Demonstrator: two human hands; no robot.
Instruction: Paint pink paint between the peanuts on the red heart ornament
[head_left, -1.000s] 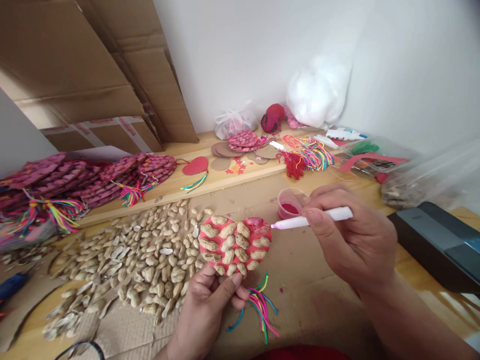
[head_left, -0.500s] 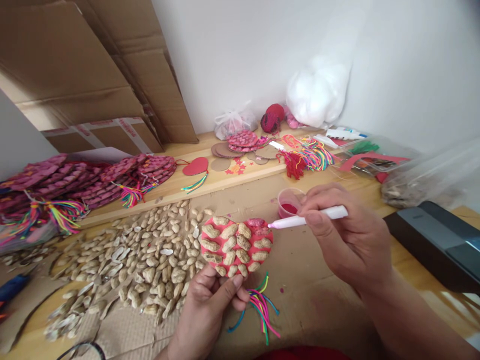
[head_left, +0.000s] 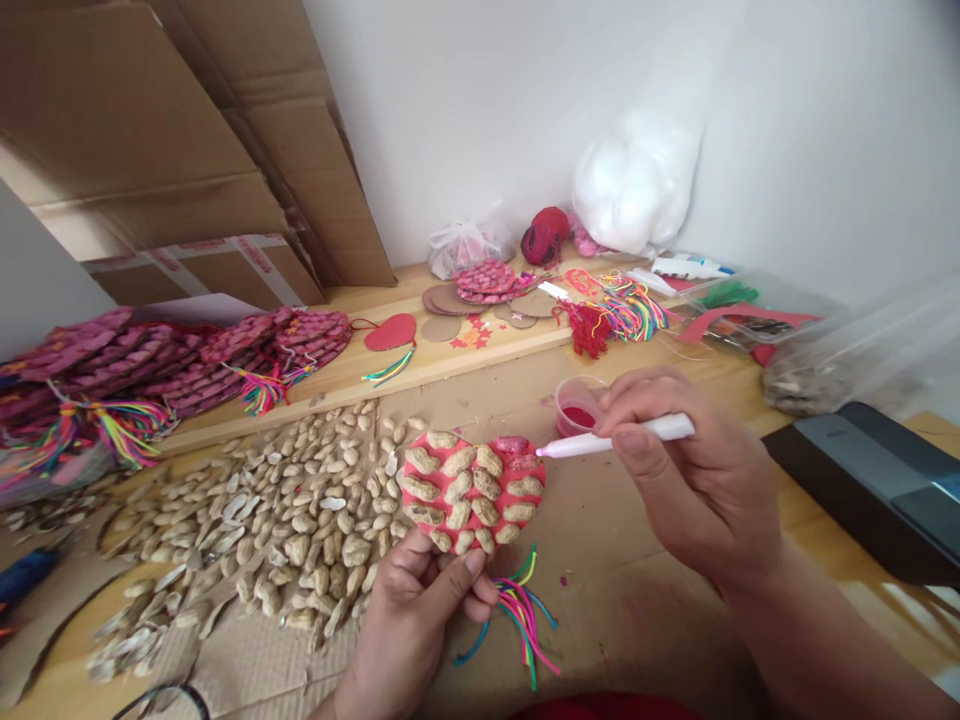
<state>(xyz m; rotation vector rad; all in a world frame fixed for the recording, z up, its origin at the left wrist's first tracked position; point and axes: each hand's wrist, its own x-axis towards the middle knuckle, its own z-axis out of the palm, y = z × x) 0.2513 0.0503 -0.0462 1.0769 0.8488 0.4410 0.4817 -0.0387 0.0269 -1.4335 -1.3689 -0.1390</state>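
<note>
A red heart (head_left: pixel 474 492) covered with rows of peanut shells is held up at the centre, its lower point pinched by my left hand (head_left: pixel 427 610). Two shells at its upper right are coloured pink; the others are plain tan. Colourful strings (head_left: pixel 525 620) hang below it. My right hand (head_left: pixel 690 470) grips a white pen (head_left: pixel 585 443) with a pink tip, which meets the heart's upper right edge. Behind the pen stands a small clear cup (head_left: pixel 576 418) with dark pink liquid, partly covered by the fingers.
Many loose peanut shells (head_left: pixel 300 520) spread over the cardboard on the left. Stacked pink pieces (head_left: pixel 150 360) line the back left shelf, with a plain red heart (head_left: pixel 391 332) beside them. A black and grey device (head_left: pixel 877 490) lies at the right, near a plastic bag (head_left: pixel 847 345).
</note>
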